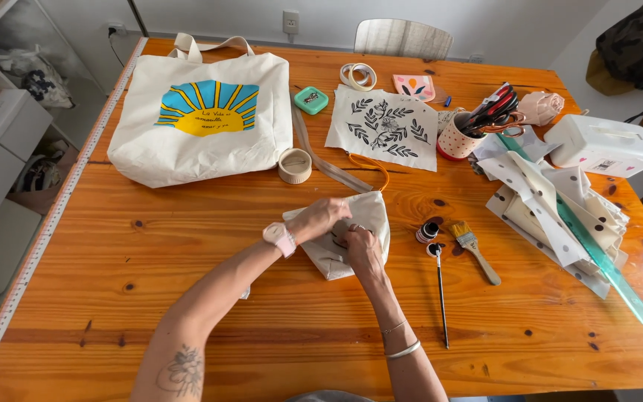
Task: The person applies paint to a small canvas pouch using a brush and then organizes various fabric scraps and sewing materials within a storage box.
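Observation:
A small cream fabric pouch (370,212) lies on the wooden table (187,283) in front of me. My left hand (320,217), with a pale pink watch at the wrist, rests on the pouch's left side with fingers curled onto the cloth. My right hand (362,249), with bracelets on the forearm, grips the pouch's lower middle. Both hands meet over a dark spot on the fabric that they mostly hide. An orange cord (370,165) curls from the pouch's top.
Right of the pouch stand a small open black paint pot (427,231), a thin black brush (441,298) and a flat wooden brush (473,249). A cream tote bag (202,112) with a sun print, a tape roll (295,165), a leaf-printed cloth (385,126), dotted fabric (560,216), a green ruler (604,260).

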